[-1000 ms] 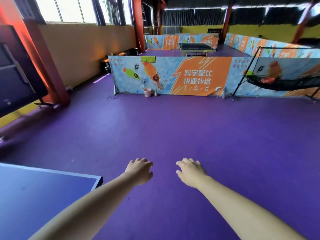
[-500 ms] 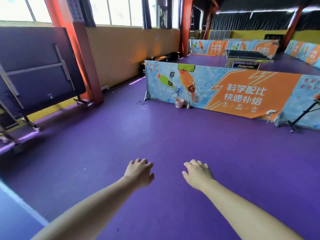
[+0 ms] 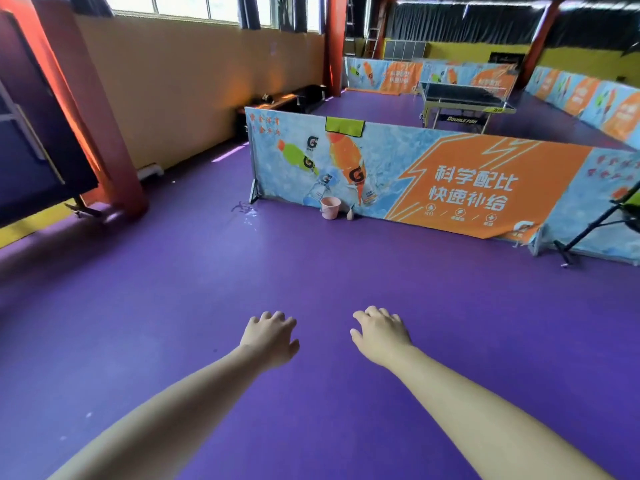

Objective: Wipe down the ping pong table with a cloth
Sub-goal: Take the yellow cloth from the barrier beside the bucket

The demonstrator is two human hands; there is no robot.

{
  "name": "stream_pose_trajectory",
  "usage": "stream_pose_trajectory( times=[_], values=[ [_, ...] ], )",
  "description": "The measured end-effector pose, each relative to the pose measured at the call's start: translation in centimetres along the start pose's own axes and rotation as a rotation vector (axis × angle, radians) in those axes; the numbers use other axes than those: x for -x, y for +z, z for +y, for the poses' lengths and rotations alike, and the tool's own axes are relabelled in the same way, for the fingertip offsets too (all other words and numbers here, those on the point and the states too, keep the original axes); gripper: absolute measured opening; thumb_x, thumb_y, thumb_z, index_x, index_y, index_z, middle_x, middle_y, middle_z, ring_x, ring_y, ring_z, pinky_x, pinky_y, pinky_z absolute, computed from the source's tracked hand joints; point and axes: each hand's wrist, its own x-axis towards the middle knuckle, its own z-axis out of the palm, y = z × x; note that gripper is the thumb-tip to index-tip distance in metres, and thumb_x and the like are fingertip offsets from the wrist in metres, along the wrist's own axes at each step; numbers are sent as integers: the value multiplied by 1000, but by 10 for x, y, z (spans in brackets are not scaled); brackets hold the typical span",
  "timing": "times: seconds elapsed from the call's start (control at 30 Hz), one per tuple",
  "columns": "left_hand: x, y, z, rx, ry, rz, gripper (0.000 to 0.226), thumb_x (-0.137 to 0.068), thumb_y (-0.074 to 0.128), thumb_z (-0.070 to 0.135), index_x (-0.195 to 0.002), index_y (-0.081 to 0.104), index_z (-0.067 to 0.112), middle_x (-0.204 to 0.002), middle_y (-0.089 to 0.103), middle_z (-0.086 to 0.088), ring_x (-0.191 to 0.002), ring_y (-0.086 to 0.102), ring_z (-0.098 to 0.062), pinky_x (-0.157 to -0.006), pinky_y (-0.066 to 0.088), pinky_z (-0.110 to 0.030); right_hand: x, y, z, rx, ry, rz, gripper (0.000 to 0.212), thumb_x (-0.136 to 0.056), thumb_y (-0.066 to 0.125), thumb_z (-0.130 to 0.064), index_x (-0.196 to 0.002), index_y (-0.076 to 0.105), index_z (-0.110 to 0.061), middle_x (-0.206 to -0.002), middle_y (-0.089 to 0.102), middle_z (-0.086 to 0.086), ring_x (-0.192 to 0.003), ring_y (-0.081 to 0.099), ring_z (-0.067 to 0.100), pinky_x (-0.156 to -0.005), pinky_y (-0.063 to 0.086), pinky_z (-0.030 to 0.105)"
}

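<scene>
Above the purple floor (image 3: 207, 289), the left hand (image 3: 270, 337) and right hand (image 3: 379, 336) hang loose, holding nothing. A green cloth (image 3: 344, 126) drapes over the banner (image 3: 450, 181) ahead.

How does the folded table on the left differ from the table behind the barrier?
The folded table stands upright by the left wall; the far table lies flat. The folded table is near; the far table sits beyond the barrier. Both have dark tops.

Floor (image 3: 311, 265) is lying open past the left hand (image 3: 270, 337) and right hand (image 3: 381, 336); a barrier (image 3: 485, 188) is blocking farther ahead.
</scene>
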Motion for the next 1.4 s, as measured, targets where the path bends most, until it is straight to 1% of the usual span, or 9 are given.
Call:
stream_pose_trajectory(
  times=[0.07, 0.2, 0.37, 0.67, 0.97, 1.17, 1.23, 1.3, 1.4],
  values=[
    [-45, -12, -5, 4, 10, 9, 47, -97, 40, 52, -133, 49, 24, -130, 53, -2, -122, 48, -28, -98, 40, -40, -41, -4, 12, 12, 5, 3, 47, -103, 38, -45, -145, 43, -24, -141, 48, 3, -129, 45, 25, -106, 36, 41],
    [-190, -38, -26, -22, 43, 27, 47, -98, 40, 52, -135, 48, 25, -132, 52, -1, -123, 47, -27, -100, 39, -40, -180, -19, 50, -28, 24, 37, 47, -103, 39, -45, -145, 44, -24, -140, 49, 3, -128, 46, 25, -105, 37, 41],
    [-341, -66, -53, 25, -72, -25, 49, -98, 40, 53, -138, 46, 26, -134, 52, -1, -125, 47, -27, -102, 40, -41, -342, -45, 96, -65, 35, 8, 45, -103, 39, -45, -142, 45, -23, -137, 50, 2, -126, 47, 24, -102, 38, 40],
    [-592, -127, -138, 17, -108, 6, 47, -98, 41, 51, -137, 47, 25, -134, 52, -1, -125, 47, -28, -101, 40, -39, -622, -124, 122, -35, -38, 48, 45, -102, 40, -45, -141, 47, -23, -138, 51, 3, -127, 47, 25, -101, 38, 40],
    [-882, -181, -227, 3, 40, 37, 44, -99, 42, 48, -137, 47, 26, -131, 52, -2, -123, 48, -28, -100, 40, -40, -899, -179, 143, 11, 35, 60, 43, -102, 42, -42, -140, 48, -22, -137, 51, 4, -126, 47, 25, -100, 40, 41],
    [-1071, -250, -265, -2, 119, 118, 35, -98, 44, 40, -129, 52, 26, -124, 58, 0, -121, 52, -27, -96, 41, -40, -1061, -238, 189, -36, 102, 125, 46, -102, 42, -42, -143, 47, -21, -138, 50, 4, -129, 45, 25, -103, 39, 41],
    [-1131, -267, -273, 5, 150, 157, 33, -99, 44, 37, -130, 53, 28, -124, 59, 1, -122, 53, -26, -95, 41, -39, -1118, -248, 208, -65, 127, 133, 41, -102, 41, -40, -138, 51, -22, -134, 52, 3, -127, 47, 25, -103, 40, 41],
    [-1194, -281, -283, 4, 171, 194, 29, -99, 44, 32, -125, 55, 28, -121, 62, 2, -117, 56, -24, -93, 43, -38, -1180, -255, 228, -68, 141, 146, 37, -103, 40, -39, -132, 55, -22, -131, 54, 3, -123, 49, 26, -100, 41, 40],
    [-1285, -297, -300, 13, 139, 225, 25, -98, 44, 25, -118, 58, 26, -113, 68, 2, -107, 63, -26, -87, 46, -36, -1278, -267, 255, -75, 139, 152, 39, -101, 42, -41, -132, 55, -22, -132, 52, 3, -123, 50, 26, -100, 42, 40]
  ],
)
